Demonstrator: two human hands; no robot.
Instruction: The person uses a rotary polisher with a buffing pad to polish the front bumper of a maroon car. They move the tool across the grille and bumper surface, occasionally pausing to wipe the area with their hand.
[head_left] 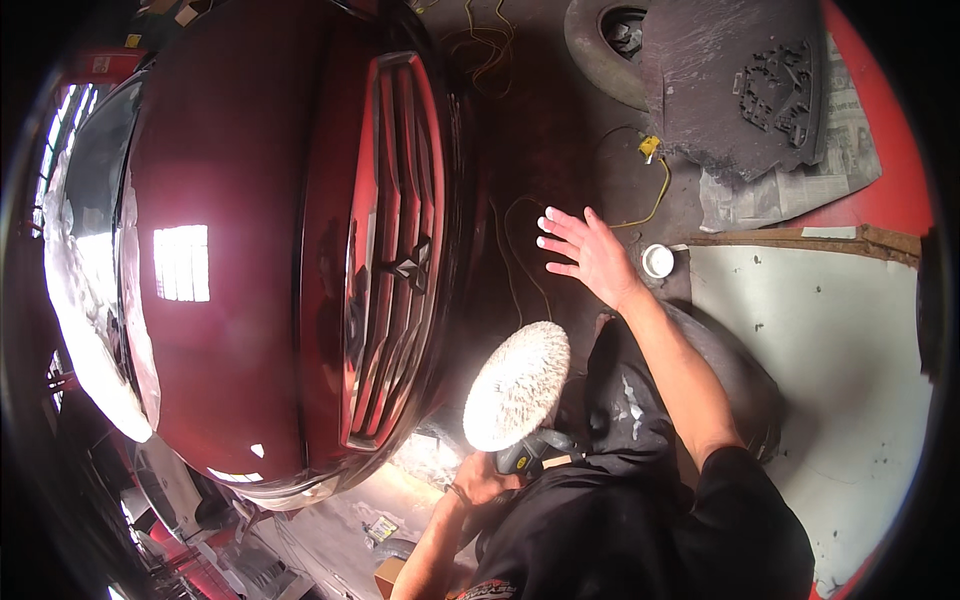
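1. The dark red car (225,350) fills my left, its grille (395,300) toward me.
2. The polisher (515,460), its fluffy white pad (517,387) tilted upward, is apart from the car's front edge; my left hand (483,480) looks wrapped round its body.
3. My right hand (598,262) spreads wide, holding nothing, over the floor (530,160), fingertips (543,242) white.
4. A small white tub (658,261) stands by the pale panel's (800,310) corner.
5. This seems like readying the pad; polishing would call for both hands steadying the polisher.
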